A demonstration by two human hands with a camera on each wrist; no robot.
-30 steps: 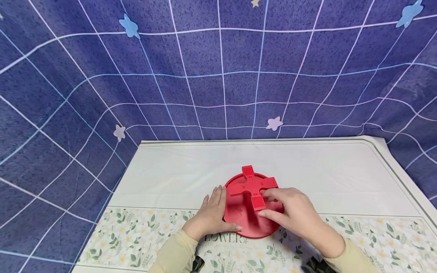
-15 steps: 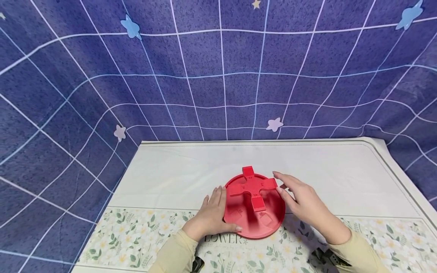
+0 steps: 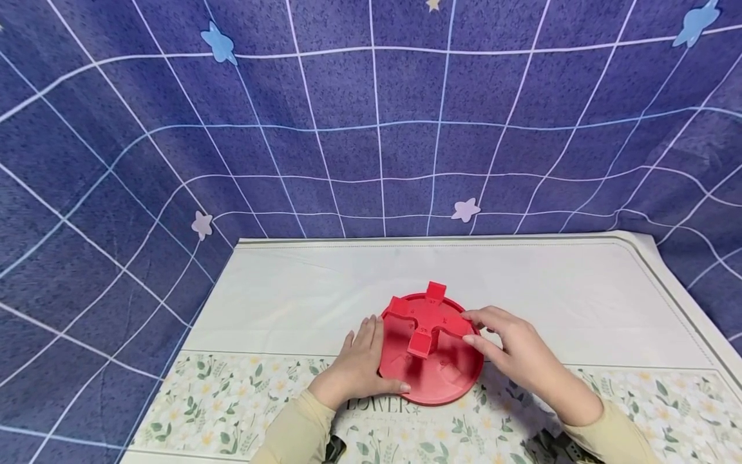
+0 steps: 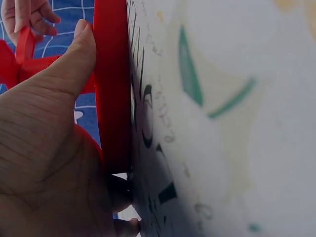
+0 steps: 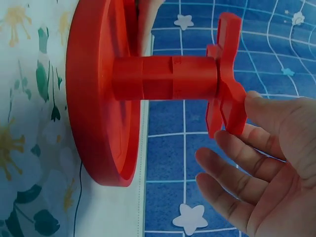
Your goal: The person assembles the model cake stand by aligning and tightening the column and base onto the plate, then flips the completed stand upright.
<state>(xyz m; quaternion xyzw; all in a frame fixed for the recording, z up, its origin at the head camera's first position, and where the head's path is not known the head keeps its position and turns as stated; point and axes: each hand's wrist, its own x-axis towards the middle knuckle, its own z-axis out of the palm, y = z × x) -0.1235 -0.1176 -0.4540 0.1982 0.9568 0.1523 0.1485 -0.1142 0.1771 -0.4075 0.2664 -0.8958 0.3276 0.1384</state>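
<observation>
A red round base lies on the tabletop. From its middle rises a red post, made of stacked segments. On the post sits a four-armed red cross-shaped top with upturned ends and small raised numbers. My left hand rests against the left side of the base, fingers straight along its edge, thumb at the front rim. My right hand pinches the right arm of the cross top between thumb and fingers. In the right wrist view its other fingers hang loosely below the cross.
A white cloth with a flowered band and printed lettering covers the table. Behind and to both sides hangs a blue gridded curtain with stars. Dark straps sit at the wrists.
My right hand has moved from the front arm of the cross top to the right arm and gripped it. The cross has turned clockwise seen from above. My left hand stays put.
</observation>
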